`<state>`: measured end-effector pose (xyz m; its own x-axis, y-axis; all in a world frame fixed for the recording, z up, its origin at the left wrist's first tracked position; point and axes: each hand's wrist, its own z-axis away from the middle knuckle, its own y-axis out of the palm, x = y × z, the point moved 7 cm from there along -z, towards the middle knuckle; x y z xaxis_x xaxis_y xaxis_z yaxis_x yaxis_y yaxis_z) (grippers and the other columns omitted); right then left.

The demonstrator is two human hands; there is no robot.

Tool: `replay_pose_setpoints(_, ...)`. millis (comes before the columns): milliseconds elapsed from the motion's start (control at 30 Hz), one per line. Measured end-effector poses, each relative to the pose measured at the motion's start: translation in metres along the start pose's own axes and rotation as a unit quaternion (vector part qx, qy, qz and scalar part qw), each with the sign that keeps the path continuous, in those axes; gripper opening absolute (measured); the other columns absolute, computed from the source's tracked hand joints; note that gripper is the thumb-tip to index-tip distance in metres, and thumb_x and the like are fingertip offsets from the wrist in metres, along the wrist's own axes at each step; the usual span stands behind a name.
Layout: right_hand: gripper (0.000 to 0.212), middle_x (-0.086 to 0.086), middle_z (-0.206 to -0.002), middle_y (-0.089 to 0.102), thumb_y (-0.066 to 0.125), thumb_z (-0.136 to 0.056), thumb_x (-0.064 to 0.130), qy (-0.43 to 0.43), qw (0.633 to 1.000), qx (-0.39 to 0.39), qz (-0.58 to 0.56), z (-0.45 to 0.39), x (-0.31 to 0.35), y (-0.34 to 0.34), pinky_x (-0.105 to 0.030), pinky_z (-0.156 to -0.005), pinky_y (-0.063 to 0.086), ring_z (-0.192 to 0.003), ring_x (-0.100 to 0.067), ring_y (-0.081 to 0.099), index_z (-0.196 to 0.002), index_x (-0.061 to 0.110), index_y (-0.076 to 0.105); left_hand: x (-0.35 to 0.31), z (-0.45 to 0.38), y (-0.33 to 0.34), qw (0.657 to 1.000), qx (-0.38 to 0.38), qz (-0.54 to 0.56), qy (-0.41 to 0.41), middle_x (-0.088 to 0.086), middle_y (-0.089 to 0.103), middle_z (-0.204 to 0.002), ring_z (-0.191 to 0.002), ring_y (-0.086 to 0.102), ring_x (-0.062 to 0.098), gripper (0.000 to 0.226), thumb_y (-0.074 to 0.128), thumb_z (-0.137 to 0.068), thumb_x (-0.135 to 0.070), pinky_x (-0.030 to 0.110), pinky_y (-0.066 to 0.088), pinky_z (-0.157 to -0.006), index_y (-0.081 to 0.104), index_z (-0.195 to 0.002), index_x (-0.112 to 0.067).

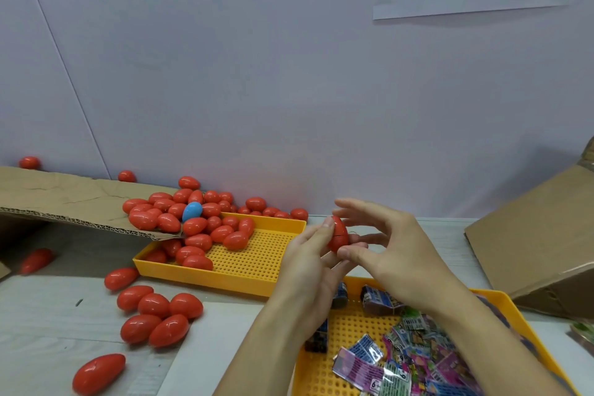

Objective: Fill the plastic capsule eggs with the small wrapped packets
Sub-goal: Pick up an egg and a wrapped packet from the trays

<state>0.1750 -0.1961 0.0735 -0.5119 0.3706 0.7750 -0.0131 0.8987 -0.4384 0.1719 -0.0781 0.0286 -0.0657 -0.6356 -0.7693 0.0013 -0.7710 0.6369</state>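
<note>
Head view: both hands are meeting mid-frame over the gap between two yellow perforated trays; left hand [310, 262] is cradling a red capsule egg [338, 233] from below and behind, fingers curled round it, egg standing roughly upright with its seam showing as a thin dark line; right hand [387, 242] is pinching the egg's lower front with thumb and a lower finger while its upper fingers are fanning out loose above; far tray [283, 280] is holding a heap of red eggs [205, 228] with one blue egg [192, 211] on top, heap spilling from a cardboard flap [74, 202]; a loose cluster of red eggs [159, 315] is lying on the grey table [48, 315] at left; near tray [345, 326] is holding the wrapped packets [414, 360], colourful foil, piled toward its right; risk, as a judgement: egg is round and slick, so an uneven squeeze could be popping it out of the fingers or leaving the halves misaligned, and a packet corner could be jamming in the seam; hard to tell: whether the egg is already filled or fully snapped closed, palm side of left hand is hidden, packet print is unreadable, near tray is running off the bottom edge, cardboard box [546, 244] at right is cut off
</note>
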Motion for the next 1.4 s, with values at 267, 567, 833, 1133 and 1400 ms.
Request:
replay_pose_setpoints(267, 0.051, 0.025, -0.113, 0.067, 0.077, -0.083, 0.014, 0.004, 1.0, 0.003, 0.019, -0.001, -0.005, 0.002, -0.005, -0.085, 0.047, -0.107, 0.012, 0.058, -0.117, 0.049, 0.062, 0.005, -0.001, 0.003, 1.0, 0.015, 0.02, -0.017, 0.029, 0.07, -0.096, -0.085, 0.074, 0.035, 0.034, 0.054, -0.098, -0.02, 0.038, 0.062, -0.072, 0.062, -0.116, 0.008)
replay_pose_setpoints(567, 0.022, 0.019, -0.089, 0.068, 0.077, -0.084, 0.013, -0.011, 0.995, -0.096, -0.027, 0.002, -0.003, -0.004, -0.017, -0.07, 0.054, -0.092, -0.001, 0.064, -0.091, 0.032, 0.069, -0.001, -0.002, 0.002, 0.997, 0.047, 0.057, 0.017, 0.03, 0.068, -0.115, -0.11, 0.068, 0.037, 0.036, 0.052, -0.1, -0.023, 0.047, 0.056, -0.096, 0.051, -0.119, 0.007)
replay_pose_setpoints(833, 0.025, 0.017, -0.098, 0.072, 0.075, -0.086, 0.018, 0.003, 0.995, -0.092, -0.031, 0.004, -0.004, 0.009, -0.02, -0.076, 0.057, -0.094, 0.002, 0.065, -0.11, 0.028, 0.075, -0.006, -0.006, -0.008, 0.995, -0.006, 0.024, 0.099, 0.03, 0.064, -0.119, -0.106, 0.07, 0.034, 0.037, 0.068, -0.084, -0.025, 0.04, 0.057, -0.09, 0.059, -0.111, -0.001)
replay_pose_setpoints(1133, 0.029, 0.02, -0.097, 0.07, 0.073, -0.086, 0.005, -0.006, 0.992, -0.124, 0.0, 0.004, -0.005, -0.002, -0.015, -0.079, 0.054, -0.095, 0.004, 0.063, -0.107, 0.025, 0.076, -0.017, -0.004, -0.009, 0.972, 0.006, -0.154, 0.176, 0.012, 0.076, -0.1, -0.1, 0.073, 0.028, 0.016, 0.067, -0.09, -0.007, 0.03, 0.06, -0.08, 0.072, -0.105, -0.009)
replay_pose_setpoints(1400, 0.032, 0.013, -0.087, 0.069, 0.071, -0.084, -0.006, 0.002, 0.995, -0.092, -0.029, 0.002, -0.01, -0.004, -0.012, -0.076, 0.052, -0.089, -0.002, 0.064, -0.104, 0.018, 0.077, -0.027, 0.004, -0.004, 0.947, 0.008, -0.248, 0.205, 0.004, 0.078, -0.091, -0.09, 0.075, 0.019, 0.021, 0.068, -0.088, 0.006, 0.022, 0.059, -0.073, 0.075, -0.095, -0.013)
